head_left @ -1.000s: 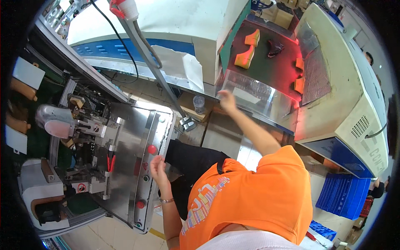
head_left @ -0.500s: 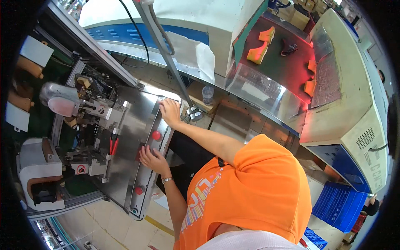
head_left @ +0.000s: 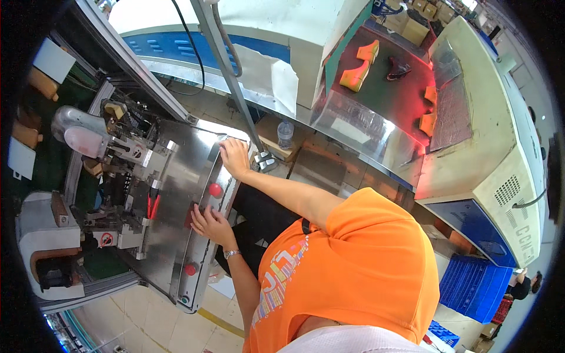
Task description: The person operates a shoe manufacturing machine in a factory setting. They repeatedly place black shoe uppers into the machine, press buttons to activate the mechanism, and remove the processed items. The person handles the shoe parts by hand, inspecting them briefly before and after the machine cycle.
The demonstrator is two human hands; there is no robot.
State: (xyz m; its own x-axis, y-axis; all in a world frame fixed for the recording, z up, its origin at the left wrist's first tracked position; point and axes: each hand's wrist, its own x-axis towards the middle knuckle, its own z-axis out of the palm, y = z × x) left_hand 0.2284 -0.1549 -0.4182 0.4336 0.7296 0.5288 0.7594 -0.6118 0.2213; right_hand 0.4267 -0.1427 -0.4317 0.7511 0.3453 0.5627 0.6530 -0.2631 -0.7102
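My left hand (head_left: 213, 226), with a metal-band watch on its wrist, rests on the sloping metal control panel (head_left: 203, 250) between two red round buttons. Its fingers are spread, and their tips lie by a small dark red patch on the panel's edge. Farther up, my right hand (head_left: 235, 157) lies over the far end of the same panel, fingers stretched out. What lies under its palm is hidden. One red button (head_left: 215, 190) sits between the hands; another red button (head_left: 190, 269) and a green button (head_left: 185, 299) are nearer the panel's lower end. Neither hand holds anything.
Left of the panel stand a machine's rounded metal form (head_left: 86, 141) and a white-and-brown form (head_left: 50, 244). Red-handled pliers (head_left: 153, 206) lie on the machine. Beyond, orange-yellow shoes (head_left: 355, 76) sit on a red-lit conveyor. A metal post (head_left: 232, 82) rises past my right hand. Blue crates (head_left: 474, 288) stand at right.
The whole view has shifted slightly, with the machine a little farther left. Both hands keep nearly the same places on the panel.
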